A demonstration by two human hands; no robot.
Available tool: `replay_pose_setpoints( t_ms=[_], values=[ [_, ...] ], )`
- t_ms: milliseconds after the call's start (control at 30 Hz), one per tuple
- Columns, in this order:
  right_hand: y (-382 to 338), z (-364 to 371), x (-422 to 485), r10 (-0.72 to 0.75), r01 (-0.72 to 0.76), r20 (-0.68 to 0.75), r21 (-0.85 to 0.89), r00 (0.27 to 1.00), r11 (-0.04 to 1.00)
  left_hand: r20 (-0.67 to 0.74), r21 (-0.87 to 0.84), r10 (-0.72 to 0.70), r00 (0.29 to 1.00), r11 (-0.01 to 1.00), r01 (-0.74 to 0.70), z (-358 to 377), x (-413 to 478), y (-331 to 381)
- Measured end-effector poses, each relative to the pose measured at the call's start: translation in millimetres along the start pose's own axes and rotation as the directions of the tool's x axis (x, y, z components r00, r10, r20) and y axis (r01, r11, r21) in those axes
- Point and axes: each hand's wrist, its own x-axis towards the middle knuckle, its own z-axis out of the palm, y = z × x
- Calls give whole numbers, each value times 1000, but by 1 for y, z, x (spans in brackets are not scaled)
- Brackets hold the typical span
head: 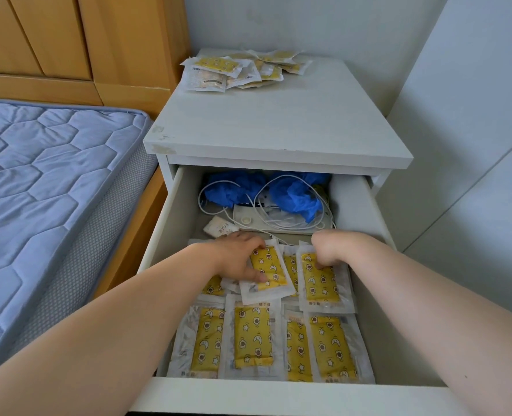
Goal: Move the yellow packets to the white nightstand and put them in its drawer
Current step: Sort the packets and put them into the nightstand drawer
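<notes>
Head view: we are looking down into the open drawer (357,211) of the white nightstand (278,124), with both arms reaching in. A front row (253,337) of yellow packets already lies flat along the drawer's near edge. Just behind it, the left hand (238,259) holds a tilted packet (268,270), its fingers (254,243) curled over the far edge and the thumb along the near side. The right hand (335,247) bends down onto the top of an upright packet (320,283). Its fingers are tucked under the knuckles, so we cannot tell whether they pinch the packet or only press on it. A loose pile (239,70) of packets waits at the back of the nightstand's top, so we judge the job partly done.

The packets look to us like thin, light sachets in clear film. They are probably limp rather than stiff, and slick enough to slide over one another. We would take each by its clear sealed border, or gather a few between thumb and fingers, and lay them flat. Behind the packets, blue crumpled material (296,196) and a white cable (278,225) crowd the back of the drawer.
</notes>
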Motion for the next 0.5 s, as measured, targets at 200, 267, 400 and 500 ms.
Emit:
replay_pose_setpoints(
  t_ms=[200,267,400,500],
  values=[
    [0,4,6,-46,46,24,25,999,999,25,57,-26,999,998,25,3,2,0],
    [2,4,7,-55,54,43,18,998,998,25,87,-16,1000,996,13,1,2,3],
    [5,3,5,-49,48,31,44,998,998,-23,77,-7,1000,997,9,-4,-1,6],
    [4,5,4,-53,50,47,52,997,997,-8,73,-30,1000,997,31,-4,-1,3]
  ],
)
